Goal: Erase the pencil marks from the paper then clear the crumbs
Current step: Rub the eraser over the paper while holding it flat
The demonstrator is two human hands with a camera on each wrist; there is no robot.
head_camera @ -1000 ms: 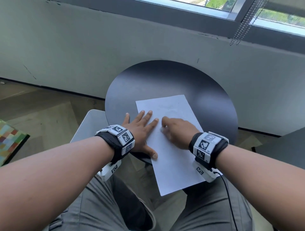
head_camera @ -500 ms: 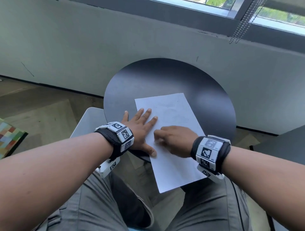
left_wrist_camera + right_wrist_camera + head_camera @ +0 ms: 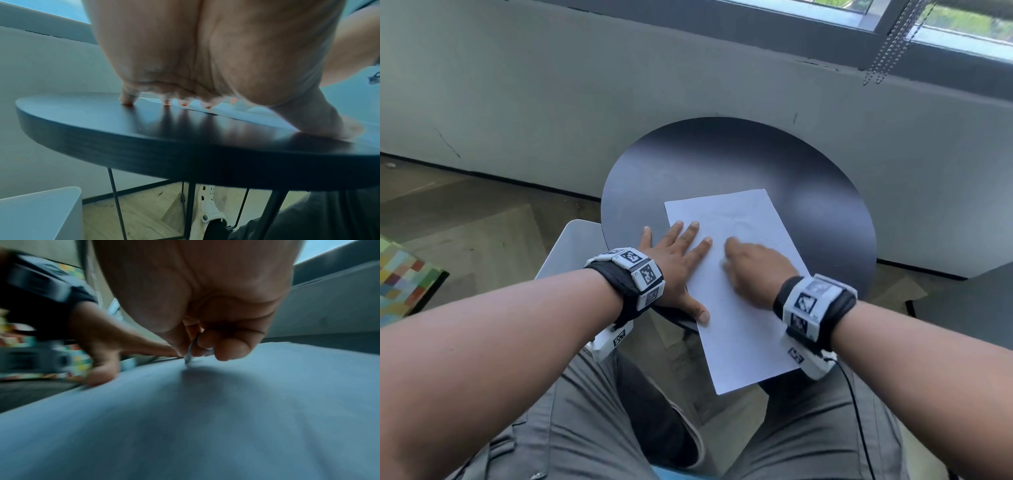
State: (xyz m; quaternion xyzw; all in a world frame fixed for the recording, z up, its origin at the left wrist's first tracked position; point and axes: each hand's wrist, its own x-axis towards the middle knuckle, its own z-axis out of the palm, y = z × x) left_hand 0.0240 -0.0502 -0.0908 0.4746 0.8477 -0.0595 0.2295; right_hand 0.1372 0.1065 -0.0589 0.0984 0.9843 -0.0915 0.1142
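Observation:
A white sheet of paper (image 3: pixel 743 308) lies on the round black table (image 3: pixel 722 157), its near end overhanging the edge above my lap. Faint pencil marks (image 3: pixel 739 226) show near its far half. My left hand (image 3: pixel 681 260) lies flat with spread fingers on the paper's left edge and the tabletop (image 3: pixel 123 138), thumb at the table rim. My right hand (image 3: pixel 750 267), blurred, is curled on the middle of the sheet. In the right wrist view its thumb and fingers pinch a small thin pale eraser (image 3: pixel 190 352), whose tip touches the paper (image 3: pixel 226 418).
A white seat (image 3: pixel 571 246) stands left of the table, and a multicoloured patchwork object (image 3: pixel 400 281) lies on the floor far left. A grey wall with a window and hanging bead chains (image 3: pixel 890 44) is behind. Another dark surface (image 3: pixel 969 301) stands at the right.
My right hand slid left toward the left hand's fingers, then back right and farther up the sheet, rubbing. The left hand has stayed flat in place.

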